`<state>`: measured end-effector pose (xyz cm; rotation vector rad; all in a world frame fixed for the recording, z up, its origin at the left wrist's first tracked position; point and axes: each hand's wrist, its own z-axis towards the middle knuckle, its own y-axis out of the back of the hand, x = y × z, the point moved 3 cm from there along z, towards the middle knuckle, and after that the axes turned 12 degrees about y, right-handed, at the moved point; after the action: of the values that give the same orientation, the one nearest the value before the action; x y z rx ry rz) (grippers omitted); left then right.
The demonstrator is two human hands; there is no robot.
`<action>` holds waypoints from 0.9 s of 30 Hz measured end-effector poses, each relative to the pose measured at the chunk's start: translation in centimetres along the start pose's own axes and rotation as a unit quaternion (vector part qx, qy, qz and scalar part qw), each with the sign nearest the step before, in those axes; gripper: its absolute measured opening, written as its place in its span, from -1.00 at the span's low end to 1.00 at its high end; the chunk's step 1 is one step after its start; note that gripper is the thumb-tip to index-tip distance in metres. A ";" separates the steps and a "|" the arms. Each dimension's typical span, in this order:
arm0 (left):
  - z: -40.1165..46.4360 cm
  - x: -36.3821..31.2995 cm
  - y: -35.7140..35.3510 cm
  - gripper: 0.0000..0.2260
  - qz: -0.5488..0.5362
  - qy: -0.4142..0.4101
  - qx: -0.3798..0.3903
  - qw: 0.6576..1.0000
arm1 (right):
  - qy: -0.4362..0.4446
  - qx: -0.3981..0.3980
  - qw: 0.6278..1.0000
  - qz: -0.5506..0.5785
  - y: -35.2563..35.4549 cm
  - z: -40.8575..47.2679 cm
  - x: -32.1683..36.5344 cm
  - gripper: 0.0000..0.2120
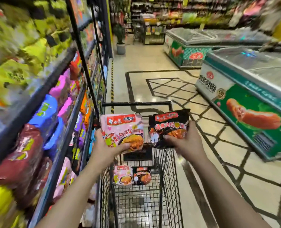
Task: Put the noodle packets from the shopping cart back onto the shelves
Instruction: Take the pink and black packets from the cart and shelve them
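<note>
Pink plastic noodle packet gripped in left hand, black noodle packet in right hand, both above the wire shopping cart. I'd shelve each among matching colours on the shelves, face out.

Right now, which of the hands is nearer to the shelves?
Left. The left hand holds the pink packet beside the shelves; the right hand, holding the black packet, is farther away.

The pink packet in my left hand and the black packet in my right hand are glossy printed plastic film. The shopping cart below is dark wire metal mesh. The floor is polished, shiny tile.
</note>
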<state>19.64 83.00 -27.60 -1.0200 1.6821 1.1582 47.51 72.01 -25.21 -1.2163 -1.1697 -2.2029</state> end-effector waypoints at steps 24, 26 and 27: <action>-26.7 -7.2 1.5 -0.25 -0.104 -0.015 -0.264 0.959 | 0.192 0.176 0.957 0.127 11.3 -5.1 12.3 -0.25; -28.9 -7.0 2.5 -0.24 -0.103 -0.008 -0.291 0.951 | 0.192 0.196 0.952 0.135 11.1 -6.2 13.6 -0.19; -30.0 -7.0 3.1 -0.21 -0.093 -0.001 -0.307 0.947 | 0.196 0.203 0.949 0.141 10.9 -6.8 14.1 -0.15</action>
<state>13.51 56.23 -13.42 -1.5149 1.1995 1.5936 43.06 61.17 -10.20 -0.6845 -1.1254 -1.7676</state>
